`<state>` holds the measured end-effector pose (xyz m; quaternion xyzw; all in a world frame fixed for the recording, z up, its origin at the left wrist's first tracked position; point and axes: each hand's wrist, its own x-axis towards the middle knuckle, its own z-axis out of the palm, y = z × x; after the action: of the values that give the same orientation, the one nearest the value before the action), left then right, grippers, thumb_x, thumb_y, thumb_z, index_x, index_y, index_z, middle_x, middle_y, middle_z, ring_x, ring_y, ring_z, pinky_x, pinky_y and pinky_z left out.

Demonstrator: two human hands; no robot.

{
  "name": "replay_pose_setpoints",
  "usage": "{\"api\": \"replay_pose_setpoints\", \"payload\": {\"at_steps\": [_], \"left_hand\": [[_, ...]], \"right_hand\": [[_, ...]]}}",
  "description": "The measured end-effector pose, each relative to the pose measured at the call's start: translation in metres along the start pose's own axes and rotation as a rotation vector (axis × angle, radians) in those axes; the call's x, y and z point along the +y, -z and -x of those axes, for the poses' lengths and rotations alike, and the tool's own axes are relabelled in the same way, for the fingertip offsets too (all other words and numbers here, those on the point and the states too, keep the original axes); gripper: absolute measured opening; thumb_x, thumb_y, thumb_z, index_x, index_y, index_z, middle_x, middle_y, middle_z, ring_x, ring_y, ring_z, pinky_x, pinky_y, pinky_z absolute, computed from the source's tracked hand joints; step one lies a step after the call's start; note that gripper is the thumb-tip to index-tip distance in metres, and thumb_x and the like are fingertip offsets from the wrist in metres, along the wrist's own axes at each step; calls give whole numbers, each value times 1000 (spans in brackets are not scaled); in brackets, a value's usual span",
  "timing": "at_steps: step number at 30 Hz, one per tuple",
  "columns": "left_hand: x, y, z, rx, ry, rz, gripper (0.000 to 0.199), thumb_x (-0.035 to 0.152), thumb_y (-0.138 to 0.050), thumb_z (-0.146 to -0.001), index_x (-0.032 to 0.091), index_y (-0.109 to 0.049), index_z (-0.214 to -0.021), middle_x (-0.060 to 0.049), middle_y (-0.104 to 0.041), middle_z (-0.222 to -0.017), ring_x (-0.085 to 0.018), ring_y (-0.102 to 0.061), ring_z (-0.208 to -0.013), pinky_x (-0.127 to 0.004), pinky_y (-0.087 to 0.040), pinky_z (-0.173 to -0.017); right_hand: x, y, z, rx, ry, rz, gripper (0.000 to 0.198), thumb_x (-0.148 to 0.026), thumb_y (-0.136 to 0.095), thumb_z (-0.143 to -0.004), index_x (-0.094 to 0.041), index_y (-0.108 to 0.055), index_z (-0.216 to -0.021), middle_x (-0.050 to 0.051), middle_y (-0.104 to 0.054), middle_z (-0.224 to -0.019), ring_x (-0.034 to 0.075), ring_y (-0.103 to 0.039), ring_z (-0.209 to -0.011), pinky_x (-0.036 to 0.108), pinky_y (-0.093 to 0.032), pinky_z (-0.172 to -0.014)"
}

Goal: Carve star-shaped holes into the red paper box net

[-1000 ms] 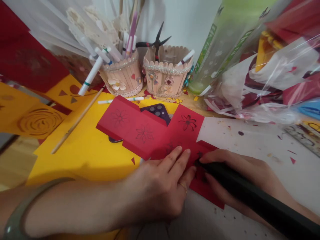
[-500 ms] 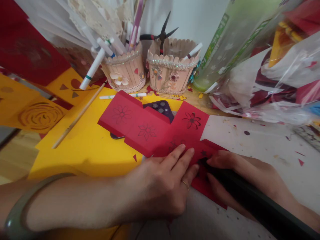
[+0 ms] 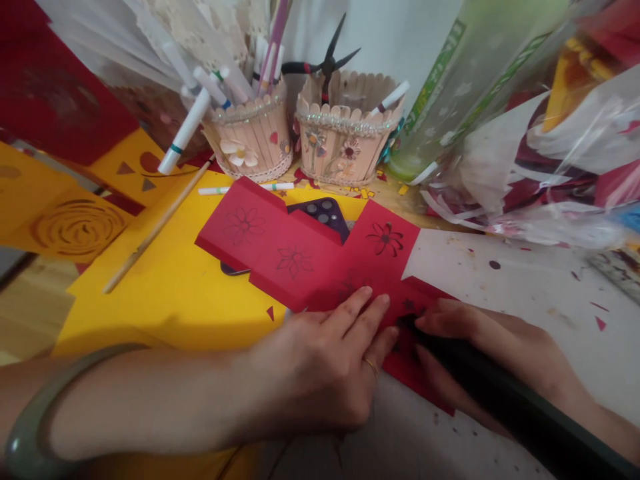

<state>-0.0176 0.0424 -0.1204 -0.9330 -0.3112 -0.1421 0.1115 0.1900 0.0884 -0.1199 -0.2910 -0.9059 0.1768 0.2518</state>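
Orange paper [image 3: 75, 227] with a spiral cut into it is at the far left, and above it there is a dark red sheet [image 3: 50, 93]. Lower, a green bangle [image 3: 33, 420] goes around the person's left forearm [image 3: 165, 400]. Next, a thin wooden stick [image 3: 155, 230] lies slantwise on a yellow sheet [image 3: 190, 280]. Behind the sheet stands a wooden-stick cup [image 3: 253, 133] with a white flower on its side; it is full of markers, and one white marker [image 3: 185, 133] leans out to the left.

In the middle lies the red card [image 3: 310, 240], flat, with folded edges and drawn flowers; one flower, in its upper right part, is cut through. A dark phone [image 3: 320, 210] lies partly under it. The left hand [image 3: 335, 373] is spread on the card with its fingers straight, pressing it down. Behind, a second cup [image 3: 345, 143] holds black pliers [image 3: 329, 67].

To the right, the right hand [image 3: 485, 340] is closed around a thick black tool [image 3: 505, 387], whose tip is at the card, near a small dark star; I cannot tell if it cuts there. Further right, a clear plastic bag [image 3: 555, 167] stands behind the pale board [image 3: 455, 260].
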Motion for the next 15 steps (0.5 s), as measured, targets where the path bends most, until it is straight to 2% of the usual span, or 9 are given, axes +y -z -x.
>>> {"api": "replay_pose_setpoints", "payload": {"at_steps": [6, 12, 15], "left_hand": [[1, -1, 0, 4, -2, -17, 35, 10, -36, -90, 6, -62, -113, -19, -60, -119, -34, -60, -107, -31, -59, -53], [1, -1, 0, 24, -11, -21, 35, 10, -37, -89, 5, -63, -111, -20, -60, -118, -35, -60, -106, -31, -59, -53], [0, 0, 0, 7, -15, -28, 35, 10, -38, -88, 5, -63, -112, -20, -60, -118, -35, -60, -107, -31, -59, -52]], "right_hand": [[-1, 1, 0, 14, -23, -5, 20, -12, -52, -76, -26, -45, -89, -3, -62, -65, 11, -62, -50, 19, -49, -45], [-1, 2, 6, 27, -199, -85, 14, -17, -56, -78, -26, -49, -86, -4, -65, -62, 9, -60, -44, 15, -46, -41], [-1, 1, 7, 16, -190, -94, 13, -17, -56, -78, -25, -50, -87, -5, -65, -61, 8, -58, -42, 15, -45, -40]]}}
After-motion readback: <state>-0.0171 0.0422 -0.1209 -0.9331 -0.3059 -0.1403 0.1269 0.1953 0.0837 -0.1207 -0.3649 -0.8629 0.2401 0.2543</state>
